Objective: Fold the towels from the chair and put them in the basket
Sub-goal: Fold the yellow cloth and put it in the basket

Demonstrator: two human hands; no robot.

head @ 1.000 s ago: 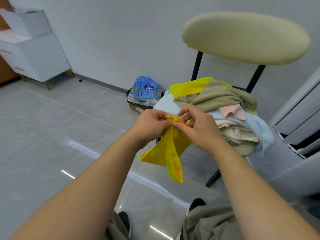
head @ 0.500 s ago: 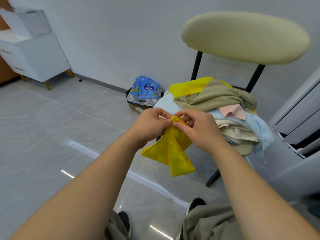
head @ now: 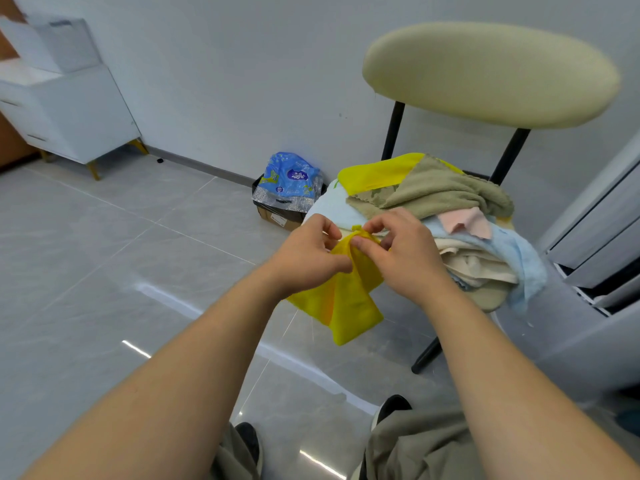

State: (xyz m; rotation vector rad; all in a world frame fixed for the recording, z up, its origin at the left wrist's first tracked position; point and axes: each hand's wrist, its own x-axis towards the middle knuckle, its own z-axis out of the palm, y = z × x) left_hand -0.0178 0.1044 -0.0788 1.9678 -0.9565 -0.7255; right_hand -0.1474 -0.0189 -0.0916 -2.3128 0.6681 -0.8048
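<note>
Left hand (head: 306, 259), right hand (head: 407, 261) — 2 hands pinching 1 yellow towel (head: 349, 306), 1 chair (head: 485, 74) behind

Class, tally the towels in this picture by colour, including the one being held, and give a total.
Yellow: 2, the held yellow towel and the piled yellow towel
Olive: 1, the olive towel
Pink: 1, the pink towel
Light blue: 1, the light blue towel
Cream: 1, the cream towel, though its layers may hide more
Total: 6 that can be told apart
</note>
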